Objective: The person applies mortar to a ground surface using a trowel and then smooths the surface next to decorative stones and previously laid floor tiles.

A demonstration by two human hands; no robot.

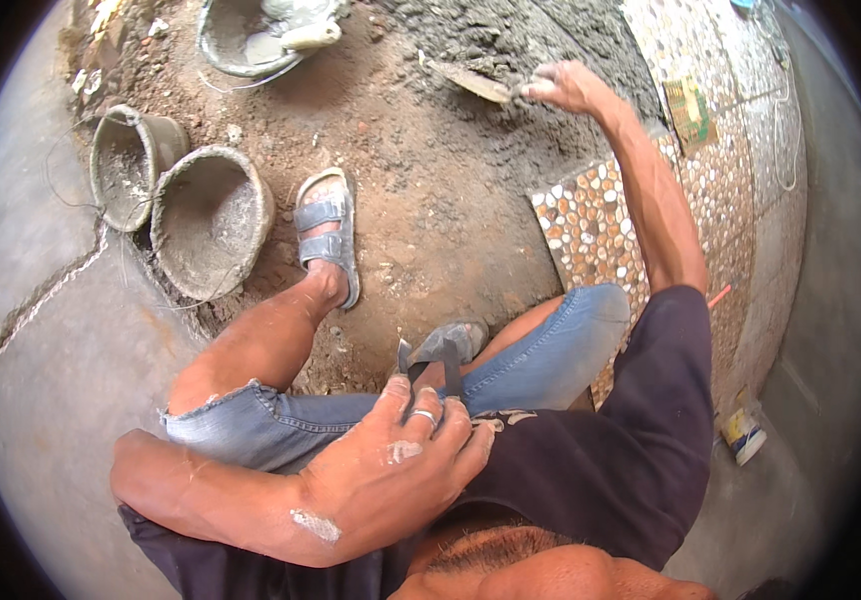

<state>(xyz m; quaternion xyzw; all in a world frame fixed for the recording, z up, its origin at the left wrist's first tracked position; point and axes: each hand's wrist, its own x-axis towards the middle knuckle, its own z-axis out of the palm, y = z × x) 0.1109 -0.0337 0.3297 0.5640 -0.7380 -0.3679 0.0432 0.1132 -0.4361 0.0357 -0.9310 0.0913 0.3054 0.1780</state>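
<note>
Out at the upper right, my right hand (pixel 569 88) is closed around the handle end of a trowel (pixel 469 82). Its mortar-smeared blade points left, over the edge of a spread of wet grey mortar (pixel 491 38). My left hand (pixel 416 450), dusted with cement and wearing a ring, is bent in front of my lap. Its curled fingers meet a dark strap-like piece (pixel 453 362); most of what they hold is hidden beneath the hand. Pebble-patterned tiles (pixel 591 220) lie to the right of the bare ground, under my right arm.
Two cement-crusted buckets (pixel 263 215) (pixel 159 135) stand at the left, beside a cracked concrete slab (pixel 51 290). Farther off is another bucket (pixel 213 40) with grey mix inside. My sandalled foot (pixel 326 225) is on the dirt. A white-and-yellow container (pixel 744 438) lies at the right.
</note>
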